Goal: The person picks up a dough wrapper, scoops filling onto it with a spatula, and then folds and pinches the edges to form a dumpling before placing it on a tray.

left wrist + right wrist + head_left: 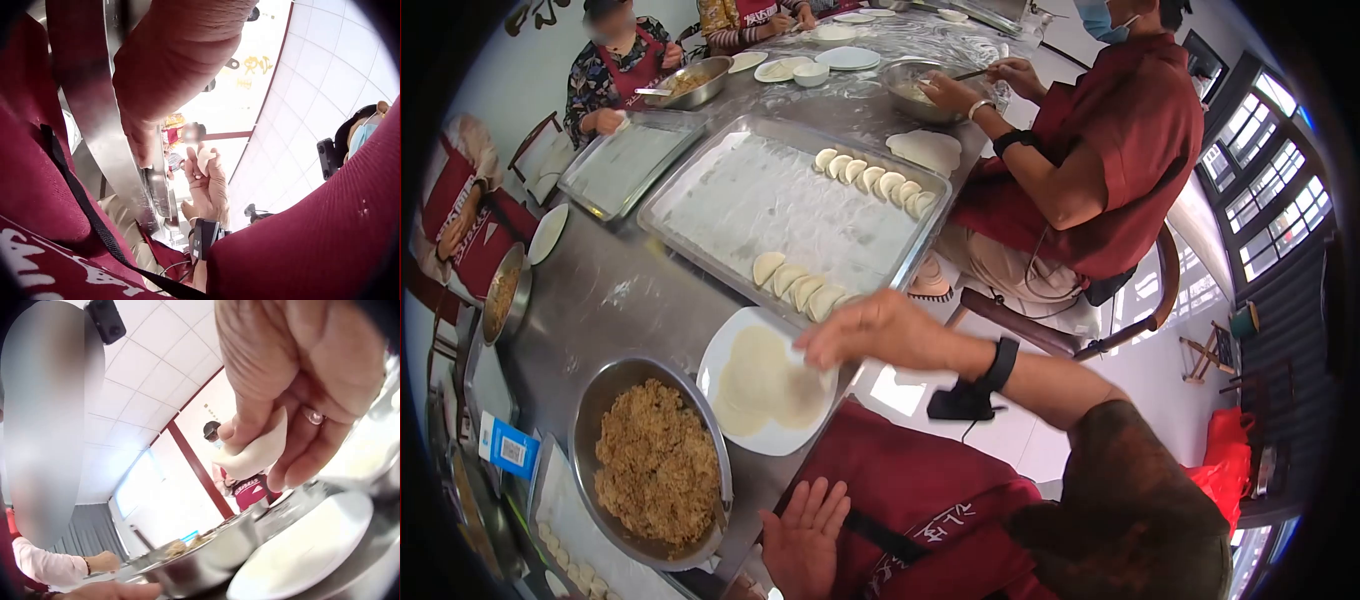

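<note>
My right hand [870,332] is over the edge of a white plate [792,438], beside the near corner of the large metal tray [730,210]. Between its thumb and fingers it pinches a pale folded dumpling [253,453], plain in the right wrist view and small in the left wrist view. Thin round wrappers [752,385] lie overlapping on the plate. My left hand [805,545] is held palm up by the apron, fingers extended and holding nothing. Near it stands a steel bowl [582,440] of brown filling [655,465]. Rows of dumplings [792,284] line the tray's near end.
More dumplings [875,182] sit along the tray's far right side. A second tray [625,165] stands behind it at left. Beside the tray, a person in a red apron [1090,150] works over a metal bowl [892,92]. A blue code stand [510,447] is left of the filling.
</note>
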A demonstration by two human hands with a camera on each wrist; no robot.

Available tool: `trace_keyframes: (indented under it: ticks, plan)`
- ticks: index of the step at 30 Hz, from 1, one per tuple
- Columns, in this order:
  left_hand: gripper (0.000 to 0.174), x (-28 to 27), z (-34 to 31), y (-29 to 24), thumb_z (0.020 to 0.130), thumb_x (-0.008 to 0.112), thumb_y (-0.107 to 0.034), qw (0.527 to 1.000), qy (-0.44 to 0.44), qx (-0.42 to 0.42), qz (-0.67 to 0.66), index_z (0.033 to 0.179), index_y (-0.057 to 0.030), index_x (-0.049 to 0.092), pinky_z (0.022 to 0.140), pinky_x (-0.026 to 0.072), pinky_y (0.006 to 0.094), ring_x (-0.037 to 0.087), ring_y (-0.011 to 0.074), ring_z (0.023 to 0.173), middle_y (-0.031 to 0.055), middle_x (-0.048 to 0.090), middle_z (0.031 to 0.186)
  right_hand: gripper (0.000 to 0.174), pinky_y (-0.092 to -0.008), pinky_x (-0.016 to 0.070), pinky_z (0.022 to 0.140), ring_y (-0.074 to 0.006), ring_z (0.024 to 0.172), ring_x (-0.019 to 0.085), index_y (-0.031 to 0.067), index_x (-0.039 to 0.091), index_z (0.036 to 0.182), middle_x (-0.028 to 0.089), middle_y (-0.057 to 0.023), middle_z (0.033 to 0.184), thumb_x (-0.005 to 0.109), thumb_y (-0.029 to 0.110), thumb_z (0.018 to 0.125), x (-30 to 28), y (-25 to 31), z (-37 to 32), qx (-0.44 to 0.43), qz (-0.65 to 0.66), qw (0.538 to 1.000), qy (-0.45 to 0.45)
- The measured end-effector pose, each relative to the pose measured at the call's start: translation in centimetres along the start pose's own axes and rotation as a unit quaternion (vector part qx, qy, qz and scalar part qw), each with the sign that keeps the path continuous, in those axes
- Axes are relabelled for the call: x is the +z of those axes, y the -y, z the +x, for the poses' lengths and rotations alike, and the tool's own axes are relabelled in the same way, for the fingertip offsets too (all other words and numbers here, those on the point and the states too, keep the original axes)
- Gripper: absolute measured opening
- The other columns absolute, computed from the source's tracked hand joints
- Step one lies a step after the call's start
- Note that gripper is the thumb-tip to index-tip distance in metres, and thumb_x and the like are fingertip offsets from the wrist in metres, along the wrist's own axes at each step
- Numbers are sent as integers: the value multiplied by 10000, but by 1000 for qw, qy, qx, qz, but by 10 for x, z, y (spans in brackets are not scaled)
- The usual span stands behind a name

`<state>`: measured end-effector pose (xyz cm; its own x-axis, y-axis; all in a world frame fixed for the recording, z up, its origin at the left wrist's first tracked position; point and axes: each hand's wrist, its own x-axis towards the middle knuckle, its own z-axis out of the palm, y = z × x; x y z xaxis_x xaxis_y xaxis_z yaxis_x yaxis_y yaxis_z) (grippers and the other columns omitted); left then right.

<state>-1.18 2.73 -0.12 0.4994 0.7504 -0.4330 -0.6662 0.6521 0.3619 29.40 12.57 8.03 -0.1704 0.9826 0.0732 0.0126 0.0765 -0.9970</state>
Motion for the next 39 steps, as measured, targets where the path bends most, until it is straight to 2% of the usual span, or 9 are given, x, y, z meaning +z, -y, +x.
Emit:
trace_keyframes:
  ticks: [3, 8, 11, 13, 16, 22, 26, 32, 39]
  plan:
    - [685, -8, 3, -1, 1031, 358, -514, 1000, -4, -12, -12, 1316, 88, 519, 1180, 244, 589, 329, 507, 1387, 305, 469, 1413, 163, -259, 582, 721, -121, 911, 690, 42, 741, 1016, 736, -60, 994, 696, 168, 923, -48, 5, 43, 27, -13, 999, -45]
    - [651, -14, 2, 3, 1048, 334, -466, 999, -32, -20, -3, 1347, 92, 485, 1192, 205, 601, 294, 517, 1399, 313, 419, 1450, 269, -295, 592, 732, -158, 932, 692, 21, 715, 1038, 727, -67, 987, 740, 243, 889, -106, 10, 105, 56, -34, 993, -97]
    - [645, -12, 2, 2, 1051, 360, -419, 998, -59, -32, -7, 1392, 129, 378, 1192, 200, 611, 265, 532, 1403, 346, 327, 1487, 256, -307, 588, 763, -168, 977, 670, 28, 718, 1029, 710, -68, 1044, 713, 257, 917, -121, 3, 137, 90, -80, 989, -90]
    - [645, -11, 3, 1, 1056, 359, -387, 997, -72, -42, -6, 1426, 137, 290, 1194, 198, 611, 247, 534, 1409, 361, 274, 1501, 255, -306, 583, 771, -159, 986, 664, 35, 713, 1033, 709, -61, 1041, 710, 262, 919, -121, -8, 154, 101, -90, 988, -71]
    - [624, -2, 5, 1, 1064, 333, -365, 994, -88, -62, 11, 1435, 134, 274, 1198, 197, 609, 244, 531, 1411, 363, 263, 1503, 250, -308, 566, 779, -147, 967, 671, 48, 715, 1038, 717, -39, 1011, 714, 264, 913, -111, -24, 173, 115, -111, 986, -48]
    - [595, -19, 8, 4, 1072, 290, -346, 993, -85, -82, 3, 1440, 121, 276, 1200, 194, 608, 245, 527, 1411, 357, 261, 1506, 211, -284, 527, 805, -109, 946, 649, 67, 737, 1013, 721, -9, 982, 728, 239, 893, -86, -65, 207, 136, -127, 983, 4]
    - [576, -13, 11, 1, 1072, 306, -338, 992, -95, -86, 0, 1433, 110, 302, 1198, 201, 606, 268, 521, 1404, 347, 298, 1493, 140, -254, 512, 813, -106, 886, 650, 55, 762, 961, 733, -26, 918, 724, 161, 877, -71, -84, 218, 93, -153, 984, 22]
    - [556, -11, 15, 0, 1064, 353, -328, 989, -111, -98, -6, 1421, 98, 335, 1192, 226, 596, 312, 505, 1391, 338, 341, 1473, 116, -250, 499, 821, -104, 855, 649, 48, 769, 935, 735, -32, 878, 735, 125, 854, -58, -85, 215, 113, -146, 982, 35]
    - [551, -9, 15, 0, 1063, 364, -325, 990, -110, -89, 2, 1416, 97, 339, 1187, 252, 583, 349, 490, 1377, 337, 377, 1447, 169, -243, 489, 880, -111, 911, 655, 37, 760, 1000, 739, -32, 936, 720, 129, 864, -53, -83, 213, 104, -198, 973, 53]
